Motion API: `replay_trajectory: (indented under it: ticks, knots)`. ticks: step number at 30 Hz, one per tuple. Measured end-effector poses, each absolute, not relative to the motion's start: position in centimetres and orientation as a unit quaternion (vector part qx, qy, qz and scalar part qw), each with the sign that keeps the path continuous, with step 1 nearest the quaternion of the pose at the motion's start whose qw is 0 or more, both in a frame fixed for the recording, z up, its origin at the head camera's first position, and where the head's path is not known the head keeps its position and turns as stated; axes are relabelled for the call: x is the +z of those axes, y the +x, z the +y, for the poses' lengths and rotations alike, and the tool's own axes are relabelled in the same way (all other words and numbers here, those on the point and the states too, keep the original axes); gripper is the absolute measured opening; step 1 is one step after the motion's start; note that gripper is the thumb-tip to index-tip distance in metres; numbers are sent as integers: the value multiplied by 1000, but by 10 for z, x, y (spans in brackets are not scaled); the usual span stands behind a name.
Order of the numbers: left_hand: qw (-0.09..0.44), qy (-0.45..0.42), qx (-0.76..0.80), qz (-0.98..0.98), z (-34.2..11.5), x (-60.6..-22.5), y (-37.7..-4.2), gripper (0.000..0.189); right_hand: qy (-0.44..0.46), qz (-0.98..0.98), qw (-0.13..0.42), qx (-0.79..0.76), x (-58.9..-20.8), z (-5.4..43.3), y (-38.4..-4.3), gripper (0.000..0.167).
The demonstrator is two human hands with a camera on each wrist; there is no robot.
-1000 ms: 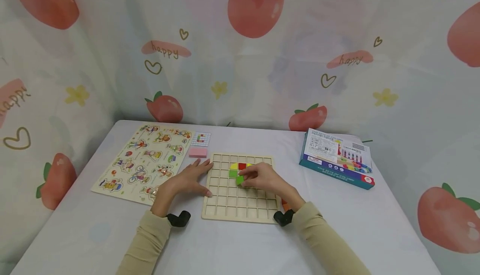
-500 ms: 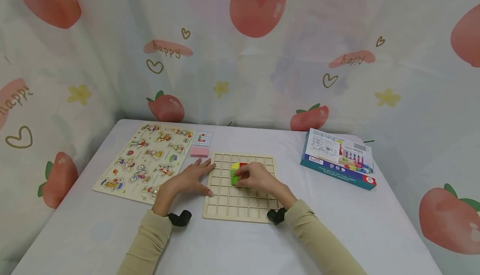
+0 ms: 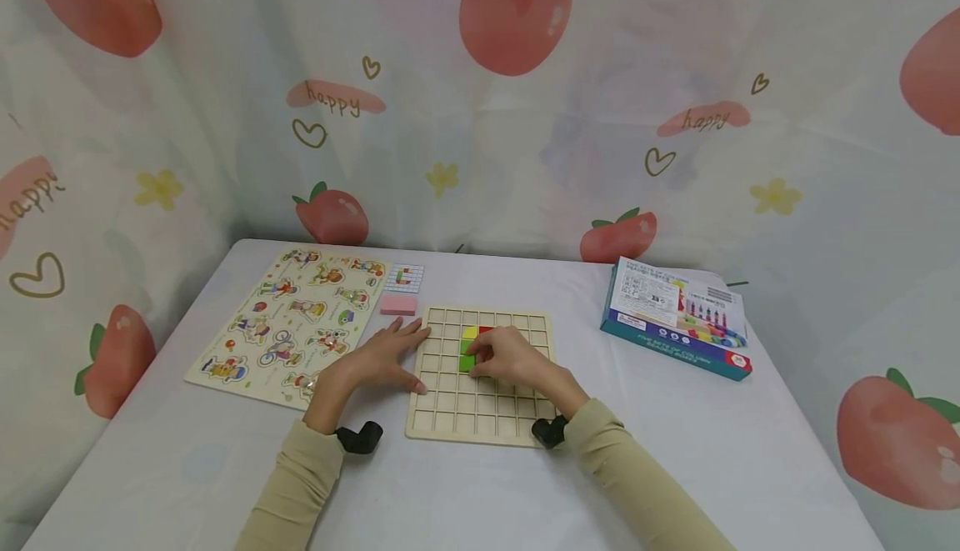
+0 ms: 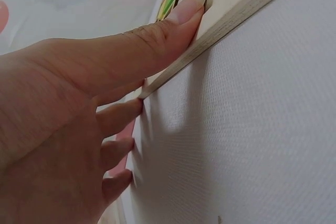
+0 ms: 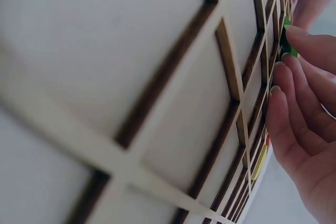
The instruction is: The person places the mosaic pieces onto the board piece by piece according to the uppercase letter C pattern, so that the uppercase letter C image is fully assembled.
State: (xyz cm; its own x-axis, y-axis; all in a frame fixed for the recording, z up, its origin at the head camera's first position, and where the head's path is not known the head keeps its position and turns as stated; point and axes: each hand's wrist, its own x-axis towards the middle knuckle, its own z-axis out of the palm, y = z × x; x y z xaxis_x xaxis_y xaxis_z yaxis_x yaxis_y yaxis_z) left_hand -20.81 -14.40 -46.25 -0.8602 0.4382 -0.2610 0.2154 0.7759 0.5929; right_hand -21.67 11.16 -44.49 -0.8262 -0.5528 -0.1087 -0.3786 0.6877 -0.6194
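Observation:
A wooden grid board (image 3: 480, 428) lies flat on the table. My right hand (image 3: 510, 358) pinches a green square tile (image 3: 467, 363) between thumb and fingers, at a cell just below another green tile (image 3: 467, 345). Above these sit a yellow tile (image 3: 470, 333) and a red tile (image 3: 486, 330), the red one partly covered by my fingers. In the right wrist view the pinched green tile (image 5: 289, 38) shows at the fingertips. My left hand (image 3: 378, 359) rests at the board's left side. In the left wrist view its thumb (image 4: 173, 22) lies on the board's edge, other fingers stretched alongside.
A pink block (image 3: 398, 305) and a small grid pattern card (image 3: 405, 278) stand behind the left hand. A picture puzzle board (image 3: 262, 347) lies at the left. A flat printed box (image 3: 675, 318) sits at the back right. Patterned cloth hangs behind the table.
The right hand has moved slightly left with the green tile, which was tilted and is now in line below the other green tile. The left hand keeps its place on the board.

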Motion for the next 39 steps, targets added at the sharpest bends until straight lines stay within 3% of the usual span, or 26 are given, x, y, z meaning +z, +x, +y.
replay_trajectory:
  ticks: [23, 39]
  knots:
    - [192, 178, 284, 923, -146, -473, -212, 100, -274, 892, 128, -336, -441, 139, -208, 22]
    - [190, 191, 277, 922, -146, -465, -210, 100, -193, 900, 106, -377, -446, 186, -190, 27]
